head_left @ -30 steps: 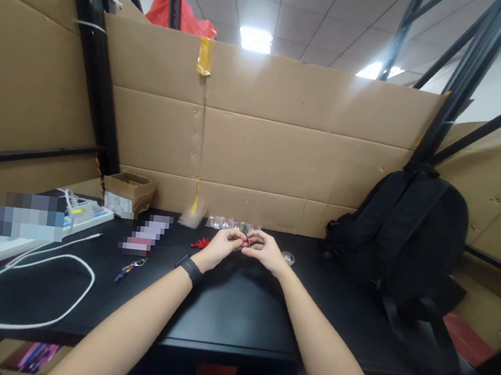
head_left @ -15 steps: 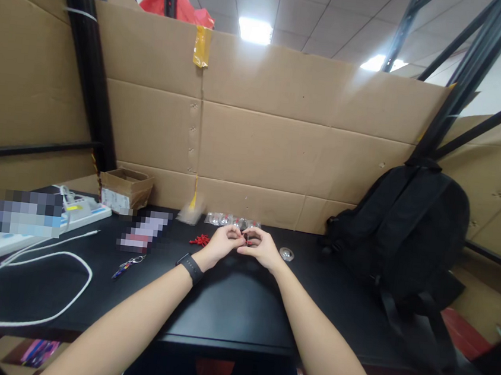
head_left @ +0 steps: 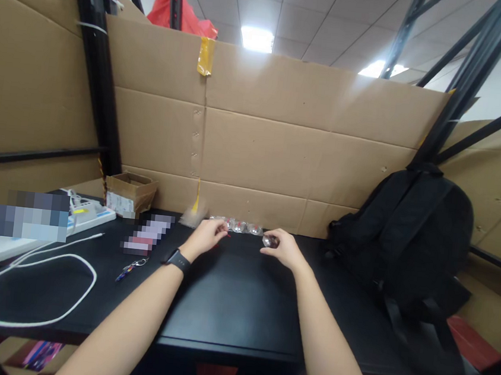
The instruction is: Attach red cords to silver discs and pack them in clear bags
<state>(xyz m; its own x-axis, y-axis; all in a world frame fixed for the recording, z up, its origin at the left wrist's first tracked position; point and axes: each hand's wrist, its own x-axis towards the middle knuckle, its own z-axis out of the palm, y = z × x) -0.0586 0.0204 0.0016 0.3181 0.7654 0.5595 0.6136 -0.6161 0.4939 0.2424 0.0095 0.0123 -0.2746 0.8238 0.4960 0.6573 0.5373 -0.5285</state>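
Observation:
Both my arms reach over the black table (head_left: 229, 304) toward its back edge. My left hand (head_left: 205, 236), with a black watch on the wrist, is curled over the spot where small red pieces lay; a bit of red shows at its fingertips. My right hand (head_left: 280, 247) pinches a small clear round piece (head_left: 270, 241) between its fingertips. A row of small clear round pieces (head_left: 240, 226) with red bits lies along the cardboard wall just beyond both hands.
A black backpack (head_left: 407, 234) leans at the right. At the left are a small cardboard box (head_left: 130, 193), a white power strip (head_left: 40, 225), a looped white cable (head_left: 38, 290) and a small keychain (head_left: 131, 269). Cardboard walls enclose the table.
My hands were together at the table's middle, working a small piece. They have parted and moved toward the back; the right carries a clear round piece, the left covers the red pieces.

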